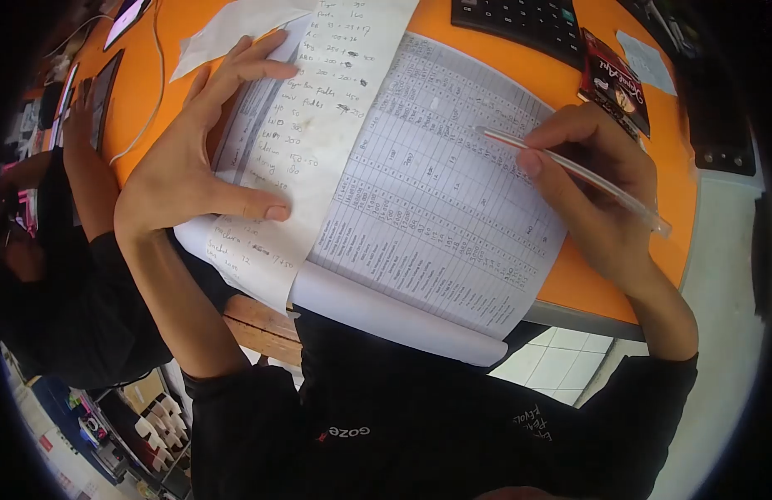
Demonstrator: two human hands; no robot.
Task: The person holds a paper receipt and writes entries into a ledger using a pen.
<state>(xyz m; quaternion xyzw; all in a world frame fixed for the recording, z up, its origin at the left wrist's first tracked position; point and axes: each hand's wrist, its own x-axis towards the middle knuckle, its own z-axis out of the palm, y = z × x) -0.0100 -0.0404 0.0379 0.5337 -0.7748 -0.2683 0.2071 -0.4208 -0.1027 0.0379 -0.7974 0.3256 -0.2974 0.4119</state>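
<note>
A large printed sheet [436, 192] with columns of handwritten figures lies on the orange table, its near edge curled over the table's edge. On its left part rests a long narrow paper [319, 133] with a handwritten list. My left hand [194, 150] is spread over the list, thumb and fingers wide apart, with nothing gripped. Between the thumb and fingers of my right hand [598, 183] is a clear pen [602, 182], its tip pointing left just over the sheet's figures.
A black calculator [519, 25] sits at the table's far side, beside a dark red packet [612, 79] and a pale slip [646, 62]. Another person's arm [90, 158] is at the left, near a cable [159, 75]. White paper [223, 33] lies behind my left hand.
</note>
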